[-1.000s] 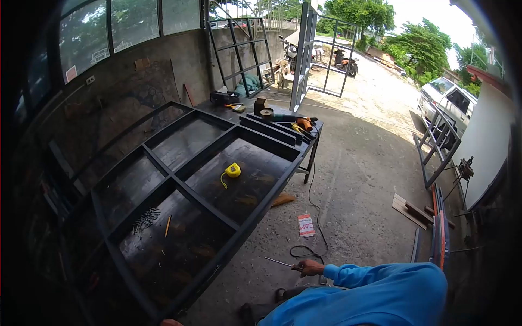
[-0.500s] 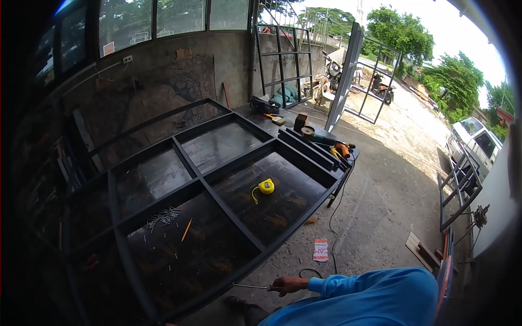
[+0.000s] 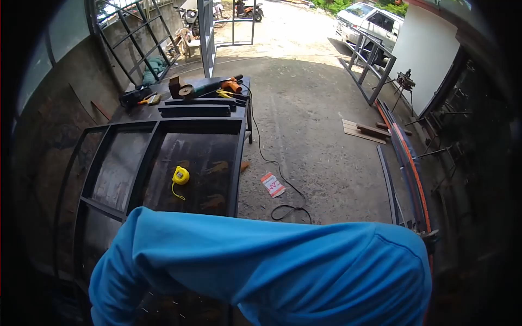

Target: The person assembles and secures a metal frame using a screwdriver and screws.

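Observation:
Neither of my hands shows; a bent arm in a blue sleeve fills the lower part of the view and hides what lies beneath it. The sleeve reaches across the near part of a black metal frame, which lies flat on a dark-topped table. Inside one opening of the frame, beyond the sleeve, rests a yellow tape measure with its wrist strap trailing. What my hands hold or touch cannot be seen.
At the table's far end lie an angle grinder, a paintbrush and short black metal bars. A black cord runs down to the floor. Metal lengths and wood planks lie at right.
The view has swung right and down. My right hand, which held a thin metal rod by the frame's edge, is out of sight, and the blue sleeve now crosses the frame.

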Demonstrator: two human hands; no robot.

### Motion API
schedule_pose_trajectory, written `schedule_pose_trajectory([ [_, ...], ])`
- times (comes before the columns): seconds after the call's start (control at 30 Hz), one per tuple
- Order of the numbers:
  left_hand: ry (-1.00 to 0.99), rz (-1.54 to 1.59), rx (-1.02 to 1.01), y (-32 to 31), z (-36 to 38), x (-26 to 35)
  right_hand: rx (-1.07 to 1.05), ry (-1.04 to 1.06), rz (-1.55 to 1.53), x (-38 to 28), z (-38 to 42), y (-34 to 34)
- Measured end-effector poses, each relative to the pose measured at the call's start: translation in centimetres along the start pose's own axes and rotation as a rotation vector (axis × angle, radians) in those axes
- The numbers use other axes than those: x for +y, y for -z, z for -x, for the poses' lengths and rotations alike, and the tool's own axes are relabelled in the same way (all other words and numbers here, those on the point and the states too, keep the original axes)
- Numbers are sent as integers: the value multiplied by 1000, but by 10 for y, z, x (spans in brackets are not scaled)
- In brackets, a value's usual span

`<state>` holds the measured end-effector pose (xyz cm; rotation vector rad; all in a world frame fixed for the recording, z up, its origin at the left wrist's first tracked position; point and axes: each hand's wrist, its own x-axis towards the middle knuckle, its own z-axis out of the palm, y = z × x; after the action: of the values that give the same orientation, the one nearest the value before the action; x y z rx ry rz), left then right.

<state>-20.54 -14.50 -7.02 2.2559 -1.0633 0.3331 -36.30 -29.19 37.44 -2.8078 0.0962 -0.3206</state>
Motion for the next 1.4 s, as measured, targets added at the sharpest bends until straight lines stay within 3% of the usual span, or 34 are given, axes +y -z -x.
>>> schedule_pose_trajectory([
  [0.1,59,-166,1,17,-8,-7,68,126,1,-11,-46,34],
  [0.23,427,-274,109,38,-15,-49,64,200,-15,-33,-110,35],
  [0.3,644,-378,256,72,-11,-103,101,193,-107,-50,-138,27],
  [0.33,747,-461,340,81,0,-125,137,121,-203,-42,-133,24],
  [0.4,901,-564,88,93,33,-150,219,-85,-375,-34,-111,12],
  [0.43,954,-594,-29,103,51,-152,127,-121,-431,-16,-89,5],
  [0.47,1024,-604,-84,106,67,-149,179,-96,-392,-4,-39,7],
  [0.5,1046,-511,123,103,67,-125,64,-160,-417,12,-12,-10],
  [0.53,1035,-413,336,100,68,-99,43,-183,-515,32,20,-37],
  [0.57,1065,-390,338,87,69,-101,38,-140,-563,54,53,-69],
  [0.63,991,-215,384,83,85,-139,-137,-328,-625,80,119,-102],
  [0.67,1013,-229,378,89,88,-127,-157,-386,-681,92,149,-120],
  [0.77,1110,-220,290,113,64,-93,-94,-624,-936,114,226,-159],
  [0.87,1002,-278,137,113,75,-119,-67,-917,-894,109,284,-176],
  [0.93,657,-511,-18,117,83,-127,-20,-1003,-982,97,311,-187],
  [0.97,725,-425,0,118,79,-128,49,-1089,-1049,94,319,-191],
  [1.07,647,-481,18,113,87,-151,148,-1091,-1053,88,323,-199],
  [1.13,652,-496,-87,123,71,-140,129,-1159,-1075,91,302,-195],
  [1.2,1083,-214,164,124,58,-109,143,-1309,-1117,93,275,-190],
  [1.23,1094,-208,164,119,61,-100,109,-1313,-1025,99,266,-200],
  [1.3,795,-116,525,113,64,-88,115,-1205,-849,120,248,-226],
  [1.33,799,-111,517,114,60,-83,122,-1094,-679,129,232,-229],
  [1.4,793,24,417,121,62,-80,109,-1167,-564,150,186,-237],
])
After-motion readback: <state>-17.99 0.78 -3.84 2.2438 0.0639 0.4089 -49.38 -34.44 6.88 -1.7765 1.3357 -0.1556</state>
